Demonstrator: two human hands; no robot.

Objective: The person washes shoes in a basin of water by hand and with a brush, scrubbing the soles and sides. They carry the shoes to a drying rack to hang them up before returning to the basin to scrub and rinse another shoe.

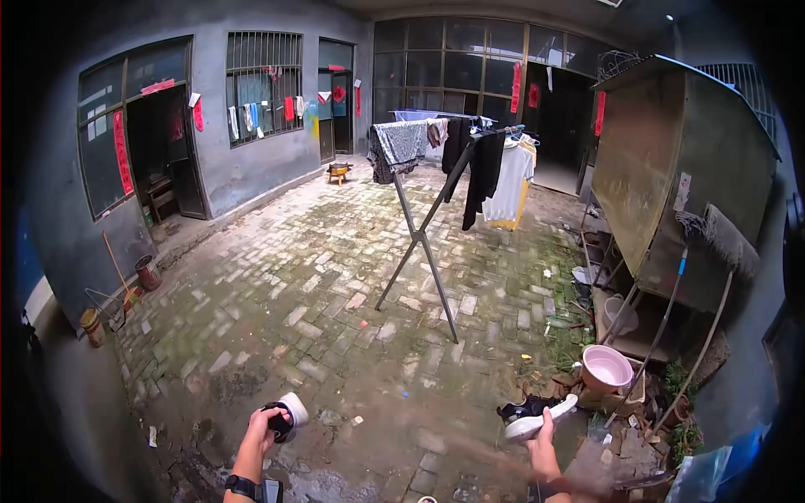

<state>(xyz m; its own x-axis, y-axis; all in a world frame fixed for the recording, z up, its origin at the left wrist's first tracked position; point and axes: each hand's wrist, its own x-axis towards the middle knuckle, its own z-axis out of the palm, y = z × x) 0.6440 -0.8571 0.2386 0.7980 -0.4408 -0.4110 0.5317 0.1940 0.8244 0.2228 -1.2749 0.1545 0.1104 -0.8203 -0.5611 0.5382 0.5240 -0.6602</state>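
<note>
At the lower left, my left hand [262,426] is closed around a black shoe [287,417] with a white sole; a dark band circles that wrist. Over at the lower right, my right hand [545,436] grips a second black shoe [530,412], its thick white sole tilted up toward me. Both shoes are held apart from each other, above the brick paving [352,335]. My fingers on the right shoe are partly hidden behind its sole.
A drying rack [415,236] hung with clothes stands mid-courtyard. To the right are a pink basin [607,369], mops [729,243] leaning on a large metal cabinet [713,168], and plants [683,436]. A broom [117,264] and rusty cans [148,273] line the left wall.
</note>
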